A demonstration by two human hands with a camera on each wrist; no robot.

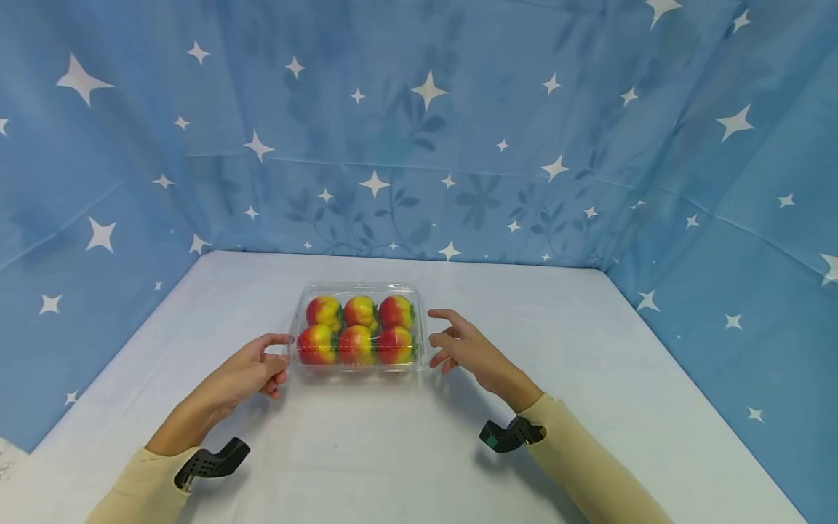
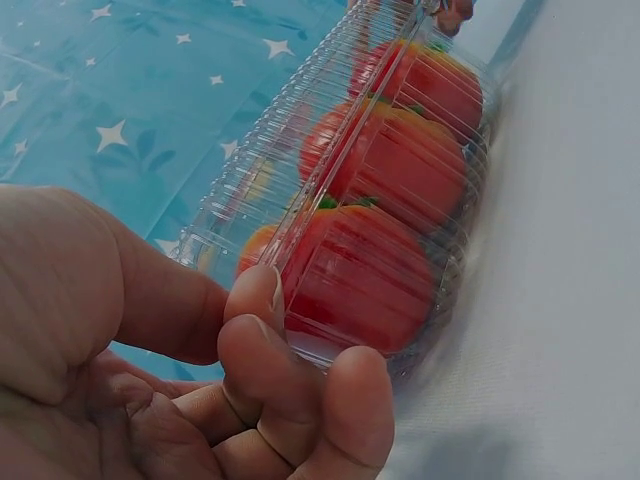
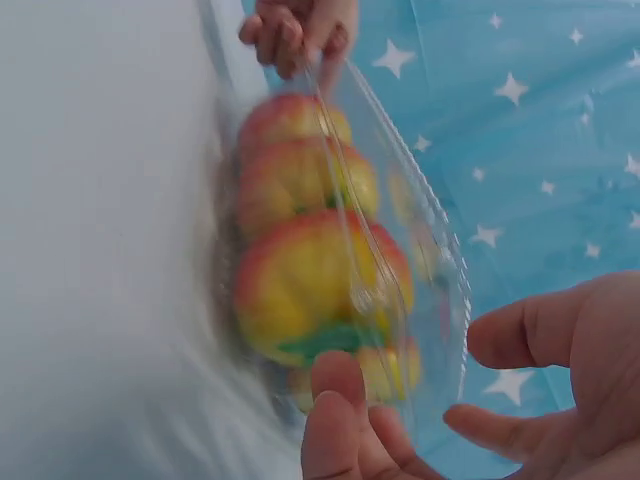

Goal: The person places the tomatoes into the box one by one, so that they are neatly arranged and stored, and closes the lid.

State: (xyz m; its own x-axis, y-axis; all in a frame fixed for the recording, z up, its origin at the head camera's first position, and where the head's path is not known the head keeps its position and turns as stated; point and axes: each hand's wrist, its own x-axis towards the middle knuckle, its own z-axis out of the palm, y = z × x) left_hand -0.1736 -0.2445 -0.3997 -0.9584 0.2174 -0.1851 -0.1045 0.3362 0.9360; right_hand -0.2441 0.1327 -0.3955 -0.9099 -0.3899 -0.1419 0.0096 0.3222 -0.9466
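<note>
A clear plastic clamshell box (image 1: pixel 357 367) sits flat on the table with its lid down. Inside lie several red-and-yellow fruits (image 1: pixel 358 345) with green at their stems, in two rows. At the box's left side is my left hand (image 1: pixel 252 370), its index finger reaching to the edge and the others loosely bent. In the left wrist view, the fingertips (image 2: pixel 262 365) lie at the near corner of the box, with no clear grip. Beside the right edge, my right hand (image 1: pixel 468 351) has its fingers spread and loosely bent, holding nothing.
A white cloth (image 1: pixel 366 451) covers the table. Blue curtains with white stars (image 1: pixel 406 145) hang behind and along both sides. Black wrist straps (image 1: pixel 513 434) are worn over the pale sleeves.
</note>
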